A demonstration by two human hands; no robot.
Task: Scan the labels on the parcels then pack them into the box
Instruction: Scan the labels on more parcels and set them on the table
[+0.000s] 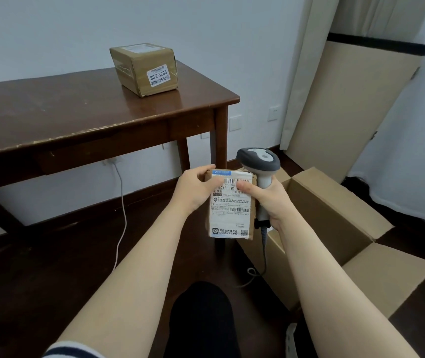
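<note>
A small brown parcel [232, 213] with a white shipping label faces me, held in the air in front of the table leg. My left hand [196, 188] grips its upper left corner. My right hand [267, 200] holds the handle of a grey and white barcode scanner [260, 161], and its thumb presses on the parcel's label. The scanner's head rises just behind the parcel's top right corner. A second brown parcel [145, 69] with a small white sticker stands on the dark wooden table [51, 117]. An open cardboard box [335, 218] sits on the floor to the right.
The scanner's grey cable [261, 259] hangs down to the dark floor beside the box. A white cable [122, 215] runs from the wall under the table. A curtain [309, 60] and a tall beige panel [348, 112] stand at the right. My dark-clad knee [201, 321] is below.
</note>
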